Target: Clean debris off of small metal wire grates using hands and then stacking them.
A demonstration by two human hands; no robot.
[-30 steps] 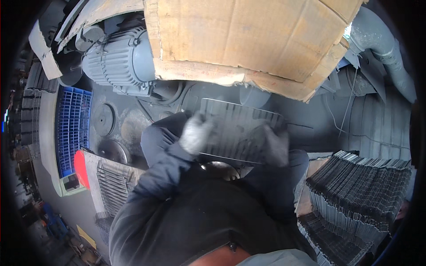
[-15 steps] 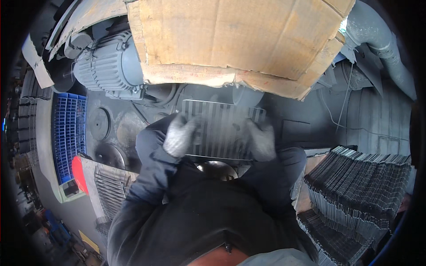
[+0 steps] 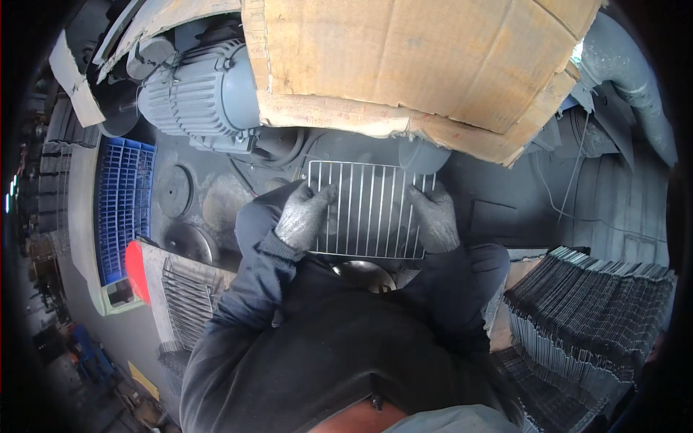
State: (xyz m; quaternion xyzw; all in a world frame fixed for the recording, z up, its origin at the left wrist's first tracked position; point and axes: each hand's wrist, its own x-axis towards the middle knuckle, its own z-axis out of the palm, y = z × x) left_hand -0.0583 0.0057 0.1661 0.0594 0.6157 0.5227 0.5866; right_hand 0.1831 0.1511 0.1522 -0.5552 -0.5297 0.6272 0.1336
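A rectangular metal wire rack (image 3: pixel 372 209) with a thin frame and several parallel bars is held up in front of my lap. My left hand (image 3: pixel 302 218), in a grey glove, is closed on its left side, thumb over the bars. On the opposite side my right hand (image 3: pixel 435 219), gloved alike, grips the rack's right edge. The fingers of both hands are partly hidden behind it. Just beyond the rack's top right corner is a grey round part (image 3: pixel 424 153), under the cardboard; whether they touch I cannot tell.
A big cardboard sheet (image 3: pixel 404 58) overhangs the far side, beside a grey finned motor (image 3: pixel 198 94). Dense stacks of wire racks (image 3: pixel 588 303) stand at my right. More racks (image 3: pixel 184 299) lie at my left, near a blue plastic crate (image 3: pixel 124 209). A grey pipe (image 3: pixel 624 68) curves down far right.
The rack and both hands were smeared by motion and now show sharply. My grip on both sides stays. The whole view has shifted, so most surroundings appear slightly farther right.
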